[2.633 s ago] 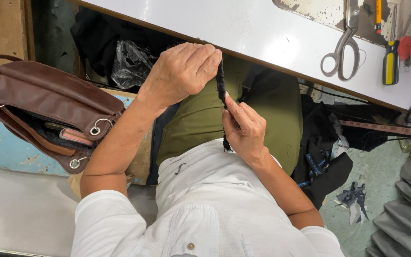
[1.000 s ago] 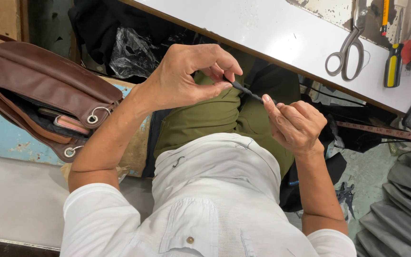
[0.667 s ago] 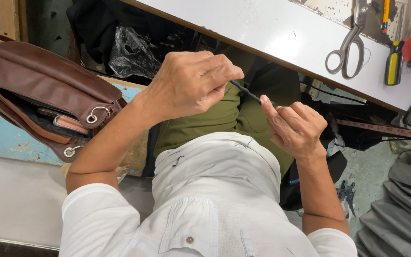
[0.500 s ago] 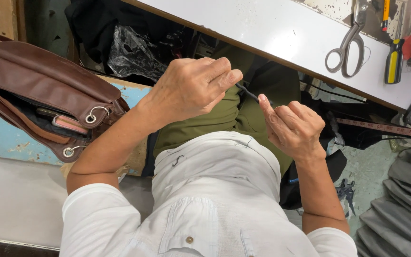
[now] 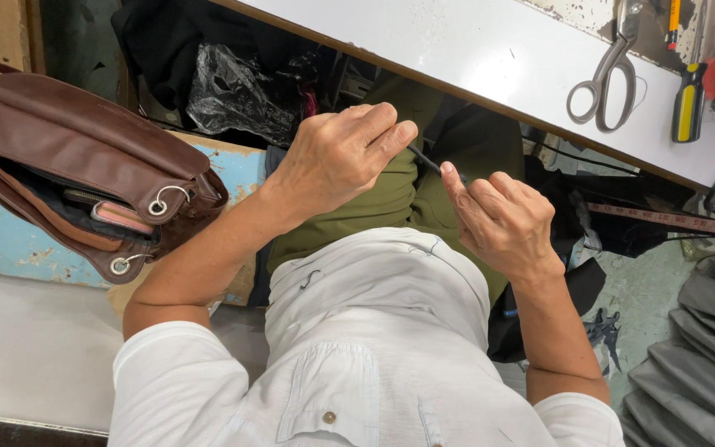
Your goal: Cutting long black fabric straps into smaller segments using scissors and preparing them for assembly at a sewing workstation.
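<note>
While both hands (image 5: 424, 186) pinch a thin black strip (image 5: 425, 160) | brown bag (image 5: 76, 165) gapes, pink-edged pouch (image 5: 113, 213) inside.

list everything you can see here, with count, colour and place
thin strip: 1, black, pinched between both hands over the lap
bag: 1, brown, unzipped, lying at left
scissors: 1, grey metal, on the white table, top right
screwdriver: 1, yellow and black handle, right of the scissors
tape measure: 1, pinkish, under the table edge at right
plastic bag: 1, clear, crumpled, top centre
left hand: 1, grip on the strip's left end
right hand: 1, grip on its right end
</note>
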